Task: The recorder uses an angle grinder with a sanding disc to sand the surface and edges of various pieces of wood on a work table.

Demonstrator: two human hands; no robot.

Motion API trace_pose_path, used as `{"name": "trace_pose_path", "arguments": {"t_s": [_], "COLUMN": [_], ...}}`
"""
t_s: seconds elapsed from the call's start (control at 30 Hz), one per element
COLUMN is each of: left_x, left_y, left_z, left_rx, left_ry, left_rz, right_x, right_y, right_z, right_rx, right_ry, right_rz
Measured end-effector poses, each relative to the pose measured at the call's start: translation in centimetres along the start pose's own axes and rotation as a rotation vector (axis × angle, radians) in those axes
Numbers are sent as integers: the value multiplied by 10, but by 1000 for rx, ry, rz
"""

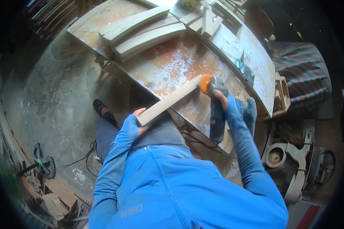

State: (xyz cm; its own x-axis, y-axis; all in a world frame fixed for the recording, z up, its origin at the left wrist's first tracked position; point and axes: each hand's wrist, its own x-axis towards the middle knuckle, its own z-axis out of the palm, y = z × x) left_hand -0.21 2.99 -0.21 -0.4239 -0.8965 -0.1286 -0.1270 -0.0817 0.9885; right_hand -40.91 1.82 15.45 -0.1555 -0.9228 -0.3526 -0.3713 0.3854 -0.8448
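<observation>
My left hand (135,121) is closed around the near end of a pale wooden bar (170,100). The bar slants away over the table edge, its far end lying above the worn tabletop (172,63). In my right hand (222,100) is a dark angle grinder (218,122) with an orange disc (205,84). That disc meets the bar's far end or sits right beside it; the exact contact cannot be made out. Beyond my right wrist stands a second, teal power tool (250,112).
Curved wooden pieces (141,28) are stacked at the table's far left. On a raised white board (262,65) lie scissors (240,63). A cord (198,143) trails under the table edge. Machine parts (290,152) stand at right, wood scraps (59,198) at lower left.
</observation>
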Motion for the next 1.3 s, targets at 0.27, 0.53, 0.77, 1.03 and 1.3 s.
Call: {"name": "trace_pose_path", "arguments": {"t_s": [0.27,0.53,0.77,1.03,1.3], "left_x": [-8,-7,-14,-18,-19], "left_y": [12,46,60,44,34], "left_z": [5,15,11,9,1], "left_rx": [-3,-20,-51,-93,-138], "left_ry": [47,84,38,43,44], "left_rz": [-7,17,-47,-38,-18], "right_x": [-62,-58,-57,-43,-15], "right_y": [-10,-55,-91,-72,-55], "right_z": [67,96,130,120,49], "right_rx": [485,-20,-170,-200,-134], "right_ry": [9,-212,-479,-381,-133], "right_rz": [113,-78,-129,-78,84]}}
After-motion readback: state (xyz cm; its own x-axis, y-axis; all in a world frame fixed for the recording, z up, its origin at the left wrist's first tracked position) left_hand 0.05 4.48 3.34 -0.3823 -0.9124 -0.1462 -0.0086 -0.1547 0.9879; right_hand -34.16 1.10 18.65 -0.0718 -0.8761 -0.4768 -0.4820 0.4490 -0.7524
